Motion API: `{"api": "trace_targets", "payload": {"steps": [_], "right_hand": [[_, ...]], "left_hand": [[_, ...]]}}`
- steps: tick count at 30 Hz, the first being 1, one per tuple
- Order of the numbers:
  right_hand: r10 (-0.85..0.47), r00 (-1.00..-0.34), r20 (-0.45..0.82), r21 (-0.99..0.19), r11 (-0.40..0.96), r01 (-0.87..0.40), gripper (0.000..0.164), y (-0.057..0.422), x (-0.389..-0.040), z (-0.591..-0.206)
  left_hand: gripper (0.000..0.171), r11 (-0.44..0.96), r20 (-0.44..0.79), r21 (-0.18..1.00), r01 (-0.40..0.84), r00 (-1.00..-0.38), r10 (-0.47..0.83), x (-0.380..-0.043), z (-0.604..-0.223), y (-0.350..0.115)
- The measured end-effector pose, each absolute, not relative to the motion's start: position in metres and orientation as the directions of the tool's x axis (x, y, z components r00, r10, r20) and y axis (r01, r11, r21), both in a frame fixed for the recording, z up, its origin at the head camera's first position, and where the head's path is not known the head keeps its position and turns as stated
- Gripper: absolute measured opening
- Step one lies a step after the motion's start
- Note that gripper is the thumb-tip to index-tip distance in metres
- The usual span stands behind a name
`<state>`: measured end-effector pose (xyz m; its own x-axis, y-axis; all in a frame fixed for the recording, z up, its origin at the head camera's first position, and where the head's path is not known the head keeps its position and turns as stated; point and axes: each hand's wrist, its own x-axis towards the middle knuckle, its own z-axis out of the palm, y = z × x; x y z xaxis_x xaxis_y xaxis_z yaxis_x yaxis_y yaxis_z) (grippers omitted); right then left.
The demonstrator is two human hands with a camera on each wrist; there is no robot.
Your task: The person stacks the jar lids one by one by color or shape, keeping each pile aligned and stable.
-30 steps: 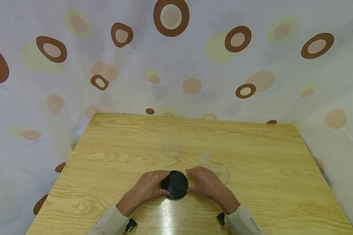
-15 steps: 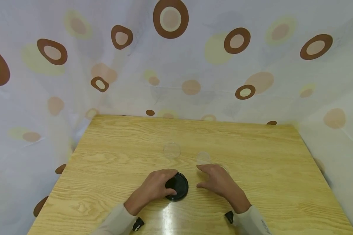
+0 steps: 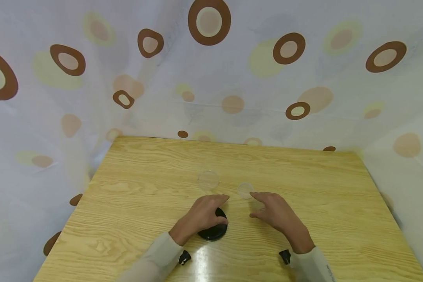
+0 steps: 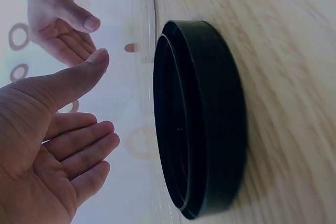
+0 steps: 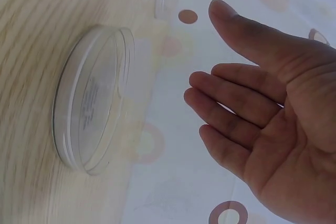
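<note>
A shallow black round lid (image 3: 213,232) with a raised inner ring lies on the wooden table. My left hand (image 3: 203,213) hovers over it and covers part of it in the head view. In the left wrist view the black lid (image 4: 223,124) stands apart from the loosely extended fingers (image 4: 89,142). Over to the right, my right hand (image 3: 281,214) is above a clear round shallow dish (image 5: 89,114) with printed text, largely hidden by that hand in the head view. The right fingers (image 5: 226,103) are extended and hold nothing.
Two more clear round pieces lie farther back: a larger one (image 3: 208,180) and a smaller one (image 3: 245,190), close to my right fingertips. A patterned cloth (image 3: 211,78) hangs behind the wooden table (image 3: 155,164) and along its sides.
Both hands have left the black lid's rim. My right hand has moved right, over the clear dish; my left has shifted right across the lid. The lid lies about where it was.
</note>
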<state>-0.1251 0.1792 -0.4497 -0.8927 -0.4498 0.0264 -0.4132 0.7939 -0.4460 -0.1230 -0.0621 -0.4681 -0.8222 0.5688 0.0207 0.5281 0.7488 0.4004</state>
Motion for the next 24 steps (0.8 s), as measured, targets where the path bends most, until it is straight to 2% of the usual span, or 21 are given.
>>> {"api": "trace_targets", "payload": {"steps": [10, 17, 24], "right_hand": [[-0.422, -0.907, 0.017, -0.441, 0.81, -0.385, 0.06, 0.191, -0.127, -0.447], [-0.412, -0.911, 0.029, -0.467, 0.8, -0.376, 0.062, 0.199, -0.128, -0.449], [-0.363, -0.932, -0.012, -0.479, 0.82, -0.314, 0.063, 0.213, -0.13, -0.448]], "left_hand": [[0.066, 0.735, 0.051, 0.407, 0.542, -0.817, 0.574, -0.127, -0.473, -0.047], [0.068, 0.747, 0.023, 0.393, 0.536, -0.818, 0.575, -0.129, -0.472, -0.038], [0.066, 0.734, 0.026, 0.379, 0.564, -0.799, 0.601, -0.135, -0.468, -0.022]]}}
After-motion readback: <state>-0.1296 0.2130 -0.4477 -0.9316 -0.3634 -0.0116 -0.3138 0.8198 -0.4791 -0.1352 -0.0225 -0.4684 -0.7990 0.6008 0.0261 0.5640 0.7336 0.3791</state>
